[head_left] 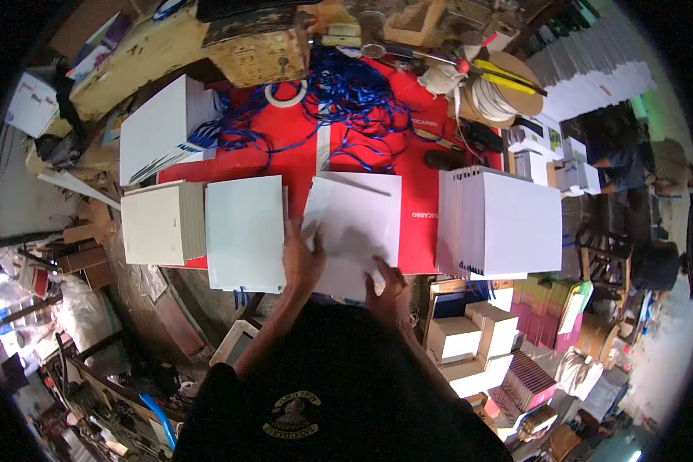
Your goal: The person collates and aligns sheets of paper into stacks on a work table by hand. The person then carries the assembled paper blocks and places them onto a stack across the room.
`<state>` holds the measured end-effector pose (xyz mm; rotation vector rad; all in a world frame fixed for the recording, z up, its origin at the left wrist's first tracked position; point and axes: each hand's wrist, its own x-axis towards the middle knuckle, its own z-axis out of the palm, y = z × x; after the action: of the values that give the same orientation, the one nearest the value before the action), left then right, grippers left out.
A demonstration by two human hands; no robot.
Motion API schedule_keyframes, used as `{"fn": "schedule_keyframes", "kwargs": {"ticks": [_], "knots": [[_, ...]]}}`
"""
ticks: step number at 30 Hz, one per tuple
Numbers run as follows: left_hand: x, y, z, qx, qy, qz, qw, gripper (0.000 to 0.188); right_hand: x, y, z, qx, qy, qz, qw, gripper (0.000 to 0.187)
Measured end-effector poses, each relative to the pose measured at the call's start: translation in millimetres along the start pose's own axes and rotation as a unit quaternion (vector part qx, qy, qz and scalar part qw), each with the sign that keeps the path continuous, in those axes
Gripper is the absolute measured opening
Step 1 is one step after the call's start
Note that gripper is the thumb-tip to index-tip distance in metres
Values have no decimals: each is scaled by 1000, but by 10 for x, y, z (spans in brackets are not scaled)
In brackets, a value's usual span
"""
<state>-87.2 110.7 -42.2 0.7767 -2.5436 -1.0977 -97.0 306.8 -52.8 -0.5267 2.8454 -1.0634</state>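
A white paper block or booklet [354,212] lies on the red table cover in front of me, with shadows of my hands across it. My left hand [304,258] is at its left edge, fingers apart and fingertips over the paper. At the lower right corner is my right hand [386,289], its thumb and fingers curved but apart, touching or just above the sheet. Left of my left hand lies a pale bluish stack of paper [245,231]. Whether either hand pinches a page is not visible.
A cream stack of booklets [152,225] stands at the left, and a tall white stack [520,219] at the right. Behind, white booklets with blue ribbons [162,127] lean near a tangle of blue ribbon [346,92]. A white ring [286,94] and a cord spool [497,100] lie farther back.
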Motion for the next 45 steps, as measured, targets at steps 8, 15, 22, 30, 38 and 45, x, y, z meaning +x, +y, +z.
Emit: {"fn": "schedule_keyframes", "kwargs": {"ticks": [8,15,22,30,38,45], "knots": [[260,-1423,-1272,18,199,-15,980,33,1672,-337,178,67,60,-189,978,21],[598,-139,14,3,-128,213,969,69,2720,-348,620,-159,-117,-493,847,14],[927,-3,617,93,-128,262,952,92,2830,-80,164,-269,-9,-341,901,9],[952,-70,580,-245,-82,144,955,54,2038,532,-379,-50,88,-104,989,14],[852,104,465,-254,28,126,959,50,-263,427,187,448,-123,292,836,19],[363,-176,589,152,58,133,978,66,222,80,-326,136,-144,104,975,51]]}}
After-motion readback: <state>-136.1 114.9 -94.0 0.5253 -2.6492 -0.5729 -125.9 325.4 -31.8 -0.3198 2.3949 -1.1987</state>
